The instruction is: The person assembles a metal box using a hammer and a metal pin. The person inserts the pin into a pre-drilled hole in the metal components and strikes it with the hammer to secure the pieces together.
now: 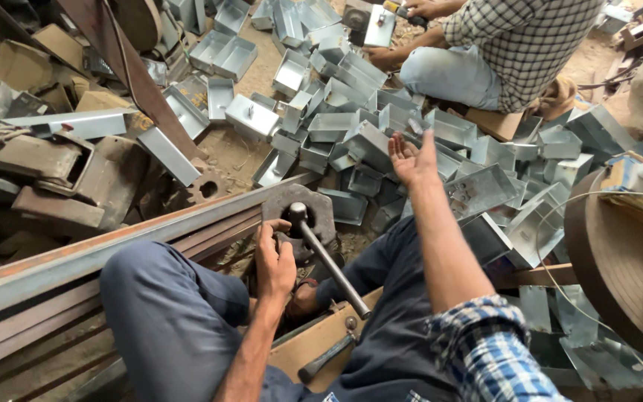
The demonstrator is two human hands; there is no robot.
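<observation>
- A heap of dull grey folded sheet-metal boxes [370, 141] covers the dirt floor [258, 71].
- A long rusty steel rail [113, 246] crosses beside the knee.
- Left hand [274, 260], fingers wrapped round a round-headed steel rod [327, 257] on a pitted iron block [299, 205].
- Right hand [411, 158], fingers spread, palm up over the boxes.

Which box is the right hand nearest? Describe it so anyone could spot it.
Start at the big heap of shiny sheet-metal boxes on the dirt floor. The open right hand is raised over its near edge. Just right of the wrist lies an open-topped box, tipped so its speckled inside faces the camera, unlike the neighbours.
</observation>
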